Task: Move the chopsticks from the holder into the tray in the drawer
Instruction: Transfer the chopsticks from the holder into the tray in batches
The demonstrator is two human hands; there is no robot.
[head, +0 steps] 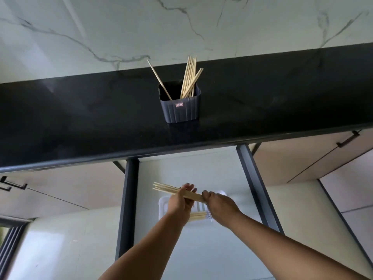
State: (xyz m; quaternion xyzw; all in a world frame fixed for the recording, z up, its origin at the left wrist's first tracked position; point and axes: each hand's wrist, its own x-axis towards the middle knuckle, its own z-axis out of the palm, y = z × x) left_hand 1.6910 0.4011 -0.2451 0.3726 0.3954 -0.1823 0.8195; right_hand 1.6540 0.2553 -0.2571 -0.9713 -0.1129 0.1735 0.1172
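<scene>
While both forearms reach forward from the bottom of the view, the left hand [178,203] and the right hand [219,205] meet above the open drawer [222,249]. Between them they hold a bundle of pale wooden chopsticks [167,189], lying almost level. The left hand grasps the bundle near its middle, with some fingers stretched out loosely behind the sticks; the right hand is clenched around the bundle's right end. The free ends of the sticks point to the left, past the left hand.

Directly under the hands lies a white translucent plastic tray [162,205] on the pale floor of the drawer, which has dark metal side rails. Inside the tray a few more pale wooden chopsticks [198,216] are lying flat (the hands cover most of them, so I cannot count them).

Farther away is the black stone countertop [80,118]. On it stands a dark grey ribbed plastic holder [181,110], square with rounded corners and with a small label on its front. It holds several upright wooden chopsticks [189,77]: a group leans at its right side, and one single stick leans to the left. Behind the counter rises a white marble wall with grey veins [101,27].
</scene>
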